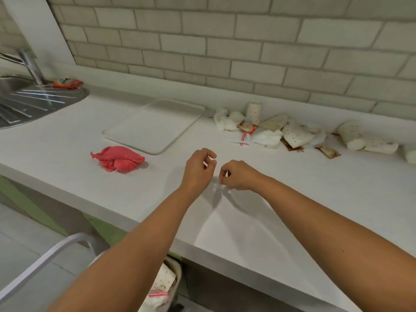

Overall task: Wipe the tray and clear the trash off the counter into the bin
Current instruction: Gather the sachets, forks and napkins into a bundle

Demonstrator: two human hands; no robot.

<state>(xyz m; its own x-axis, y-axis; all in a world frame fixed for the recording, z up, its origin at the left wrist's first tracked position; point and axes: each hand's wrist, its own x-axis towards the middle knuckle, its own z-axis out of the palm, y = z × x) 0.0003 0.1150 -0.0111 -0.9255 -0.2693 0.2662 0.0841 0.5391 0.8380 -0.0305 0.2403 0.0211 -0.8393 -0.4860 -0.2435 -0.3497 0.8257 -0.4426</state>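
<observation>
White tray flat on counter | red cloth crumpled near | hands loosely curled, empty

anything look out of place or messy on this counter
Yes. A trash heap of crushed paper cups, napkins and sauce packets lies along the wall, right of the tray. One cup is tipped on its side. A lone red packet sits apart from the rest, by the sink.
</observation>
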